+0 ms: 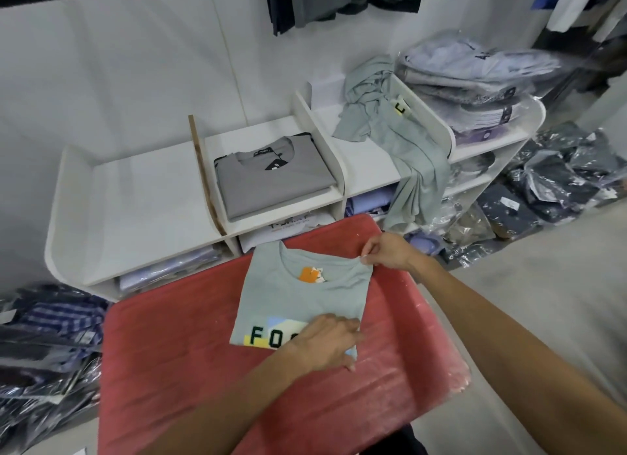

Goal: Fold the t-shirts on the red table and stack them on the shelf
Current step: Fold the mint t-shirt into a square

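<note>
My two forearms enter from the lower edge, both bare to the limit of view, with no sleeve, cuff, watch, ring or glove on them. My left hand and my right hand are uncovered, with short, plain nails. At the bottom edge, between the forearms, lies a patch of dark, near-black cloth; whether it is my clothing cannot be told.

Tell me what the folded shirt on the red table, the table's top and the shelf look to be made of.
Folded shirt: soft matte knit, probably cotton jersey; it creases gently, with a ribbed collar.
Red table: the top seems wrapped in thin clear plastic film; it shows glossy wrinkles and a loose edge at the right.
Shelf: smooth white board, likely painted or laminated; one divider edge shows bare brown core.
</note>
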